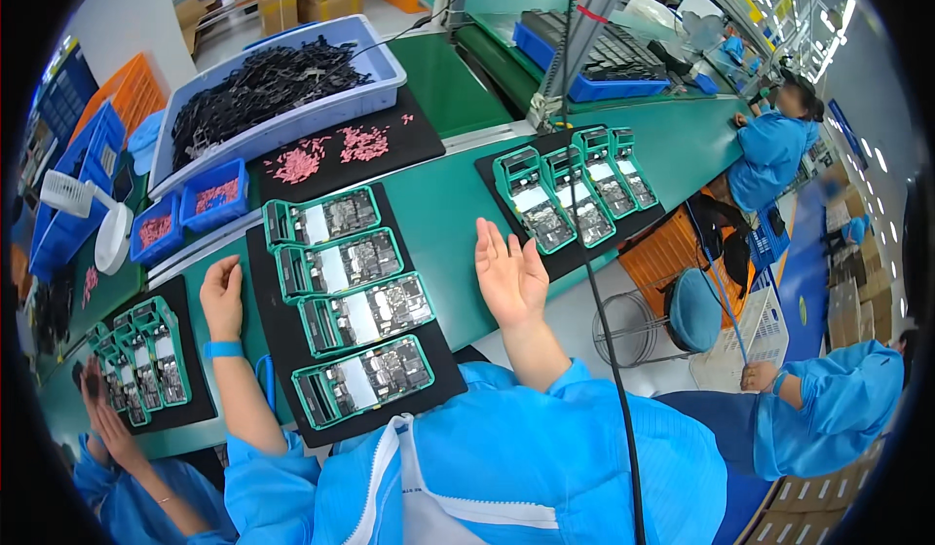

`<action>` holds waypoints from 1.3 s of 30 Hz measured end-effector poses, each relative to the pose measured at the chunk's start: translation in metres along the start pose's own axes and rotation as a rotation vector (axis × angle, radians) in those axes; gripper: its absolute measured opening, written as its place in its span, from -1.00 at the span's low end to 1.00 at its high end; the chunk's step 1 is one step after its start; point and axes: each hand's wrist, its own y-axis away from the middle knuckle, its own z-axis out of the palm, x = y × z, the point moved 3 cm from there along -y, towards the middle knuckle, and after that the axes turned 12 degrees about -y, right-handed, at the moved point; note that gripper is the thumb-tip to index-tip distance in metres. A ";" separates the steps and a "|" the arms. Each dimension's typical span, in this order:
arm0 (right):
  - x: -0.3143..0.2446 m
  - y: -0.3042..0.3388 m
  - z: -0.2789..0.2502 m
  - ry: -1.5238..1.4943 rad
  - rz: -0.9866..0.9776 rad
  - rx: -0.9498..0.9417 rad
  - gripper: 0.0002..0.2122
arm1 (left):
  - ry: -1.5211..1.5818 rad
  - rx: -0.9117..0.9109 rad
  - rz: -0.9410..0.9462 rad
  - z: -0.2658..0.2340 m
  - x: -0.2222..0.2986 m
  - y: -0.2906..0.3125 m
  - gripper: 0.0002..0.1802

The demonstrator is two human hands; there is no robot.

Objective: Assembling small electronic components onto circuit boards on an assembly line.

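In front of me a black mat (pixel 426 336) bears a column of several green-framed handheld device housings (pixel 362 313) with bare circuit boards and pale panels. My left hand (pixel 222 297), with a blue band on its wrist, hovers left of this mat. Its fingers are curled together, and whatever they may hold is hidden. Beyond the mat's right edge, my right hand (pixel 513 277) is raised palm up with its fingers spread and nothing in it. A second mat (pixel 560 264) with several similar housings (pixel 570 189) lies just past the right hand.
A large pale bin (pixel 390 75) of black parts stands at the back left. Pink pieces (pixel 363 146) lie before it; small blue bins (pixel 216 196) hold more. A co-worker's hands (pixel 115 428) are beside housings at far left. A black cable (pixel 609 350) hangs at right.
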 end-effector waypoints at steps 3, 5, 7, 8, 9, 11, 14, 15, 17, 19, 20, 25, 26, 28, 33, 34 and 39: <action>-0.007 0.003 0.003 -0.099 -0.013 0.047 -0.34 | 0.005 -0.012 0.008 0.003 0.004 -0.003 -0.79; -0.001 0.000 -0.001 -0.066 -0.008 0.060 -0.41 | 0.011 0.003 0.013 0.000 0.003 -0.003 -0.78; -0.001 -0.002 0.000 -0.047 -0.022 0.064 -0.55 | -0.001 0.000 0.006 0.000 0.002 0.001 -0.78; -0.004 -0.005 -0.001 -0.036 -0.021 0.072 -0.65 | -0.011 0.002 -0.004 -0.001 0.002 0.001 -0.78; -0.007 -0.008 -0.003 -0.025 -0.019 0.080 -0.73 | 0.010 -0.002 0.003 0.000 0.001 0.001 -0.78; -0.026 -0.023 -0.015 0.086 -0.091 0.149 -0.83 | 0.002 -0.003 0.015 0.001 0.001 0.000 -0.78; -0.046 -0.034 -0.007 0.520 -0.213 0.133 -0.80 | -0.008 0.009 0.010 0.001 0.002 0.001 -0.79; -0.049 -0.035 -0.002 0.506 -0.200 0.144 -0.80 | -0.006 0.010 0.011 0.001 0.003 0.000 -0.79; -0.048 -0.037 0.001 0.437 -0.212 0.155 -0.81 | -0.003 0.006 0.015 0.001 0.004 0.002 -0.79; -0.042 -0.035 0.012 0.237 -0.256 0.205 -0.81 | -0.023 0.010 0.024 -0.001 0.004 0.001 -0.80; -0.041 -0.036 0.017 0.211 -0.332 0.150 -0.80 | -0.024 0.014 0.028 -0.001 0.005 0.001 -0.80; -0.080 -0.065 0.040 0.104 -0.506 -0.038 -0.71 | 0.004 0.006 0.017 0.003 0.012 0.002 -0.81; -0.099 -0.077 0.041 0.028 -0.420 -0.097 -0.72 | 0.016 -0.001 0.010 0.003 0.014 0.002 -0.81; -0.143 -0.102 0.039 0.033 -0.375 -0.090 -0.73 | 0.000 0.008 0.006 0.003 0.012 0.000 -0.81; -0.234 -0.152 0.063 -0.058 -0.415 0.088 -0.69 | -0.009 0.008 0.008 0.000 0.015 0.004 -0.82; -0.248 -0.162 0.067 -0.052 -0.411 0.131 -0.67 | -0.010 0.015 0.002 -0.001 0.013 0.005 -0.82; -0.297 -0.194 0.080 0.036 -0.629 0.145 -0.65 | -0.113 0.060 0.103 -0.003 0.017 0.007 -0.83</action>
